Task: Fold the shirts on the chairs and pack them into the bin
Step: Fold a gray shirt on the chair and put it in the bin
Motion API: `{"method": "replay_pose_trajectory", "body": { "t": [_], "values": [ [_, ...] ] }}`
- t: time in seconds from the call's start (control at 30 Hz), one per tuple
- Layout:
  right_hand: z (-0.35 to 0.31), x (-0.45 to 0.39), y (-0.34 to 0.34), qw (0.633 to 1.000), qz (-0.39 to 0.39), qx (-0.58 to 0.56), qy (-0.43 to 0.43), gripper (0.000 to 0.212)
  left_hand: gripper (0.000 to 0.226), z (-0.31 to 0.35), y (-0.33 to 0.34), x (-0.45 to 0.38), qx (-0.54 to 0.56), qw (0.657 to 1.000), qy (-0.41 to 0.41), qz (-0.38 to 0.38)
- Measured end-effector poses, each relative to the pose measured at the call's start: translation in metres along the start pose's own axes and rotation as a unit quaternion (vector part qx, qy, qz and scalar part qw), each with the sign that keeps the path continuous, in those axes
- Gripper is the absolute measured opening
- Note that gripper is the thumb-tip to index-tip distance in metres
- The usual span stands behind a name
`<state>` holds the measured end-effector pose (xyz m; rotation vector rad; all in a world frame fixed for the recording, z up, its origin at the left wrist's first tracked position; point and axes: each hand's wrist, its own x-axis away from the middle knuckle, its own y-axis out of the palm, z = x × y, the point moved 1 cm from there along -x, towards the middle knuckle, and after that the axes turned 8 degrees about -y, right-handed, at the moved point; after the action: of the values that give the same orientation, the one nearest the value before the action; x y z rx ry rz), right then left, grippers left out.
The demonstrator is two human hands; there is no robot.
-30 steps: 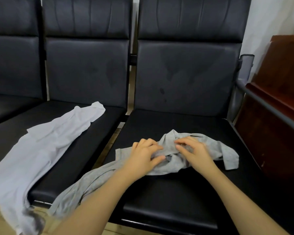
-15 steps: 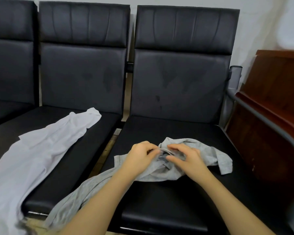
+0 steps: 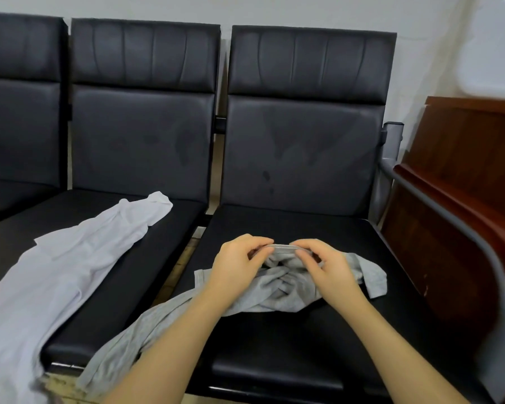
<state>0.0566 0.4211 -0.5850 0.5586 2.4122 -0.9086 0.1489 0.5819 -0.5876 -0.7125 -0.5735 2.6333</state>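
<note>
Black padded seat (image 3: 289,339) bearing crumpled grey cotton shirt (image 3: 283,282) — left hand (image 3: 235,265), right hand (image 3: 325,266) both pinching collar edge; body trailing left-near, off seat front.

Black padded chairs (image 3: 289,339) carry a crumpled grey shirt (image 3: 289,290) and, one seat left, a white shirt (image 3: 70,266).
</note>
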Motion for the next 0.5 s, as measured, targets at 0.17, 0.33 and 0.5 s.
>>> {"method": "replay_pose_trajectory", "body": {
  "t": [0.17, 0.33, 0.5],
  "values": [
    [-0.004, 0.013, -0.029, 0.996, 0.036, -0.072, 0.028, 0.023, 0.017, 0.014, 0.002, 0.006, 0.111, 0.985, -0.064, -0.116],
    [-0.002, 0.026, -0.029, 0.991, 0.023, -0.115, 0.067, 0.027, 0.023, -0.016, -0.013, 0.0, -0.089, 0.989, -0.107, -0.056],
    [-0.001, 0.029, -0.016, 0.993, 0.048, -0.053, 0.094, 0.016, 0.027, -0.052, -0.026, 0.008, -0.208, 0.964, -0.144, -0.08]
  ]
}}
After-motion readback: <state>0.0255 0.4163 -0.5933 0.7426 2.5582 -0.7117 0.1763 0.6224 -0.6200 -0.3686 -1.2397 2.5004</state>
